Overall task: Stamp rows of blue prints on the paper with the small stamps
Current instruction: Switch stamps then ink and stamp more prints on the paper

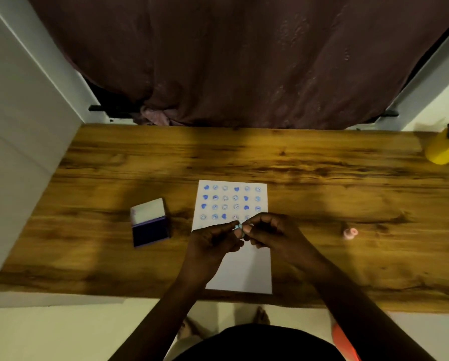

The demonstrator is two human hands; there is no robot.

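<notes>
A small light-blue stamp (239,227) is pinched between the fingertips of both hands over the sheet of paper (241,267), just below the lowest printed row; the left hand (213,241) closes on it from the left and the right hand (267,233) from the right, each with thumb and forefinger drawn together on it, so that neither hand is nearer than the other; the stamp is too small and blurred to tell its long axis or which way its printing face points, and which hand bears the real hold cannot be told either; the prints (231,201) form four rows of blue hearts and smiling faces, and the fourth row seems to have room left at its right end, partly hidden behind the right hand's fingers; the lower half of the sheet is bare; the open ink pad (150,230), with its dark face up and lid raised behind, lies on the wooden table (348,178) well to the left of the paper, so the left hand has the shorter way to it if the stamp wants inking, which I judge likely; a pink stamp (350,233) sits apart to the right; a yellow container (443,149) stands at the far right corner.
</notes>
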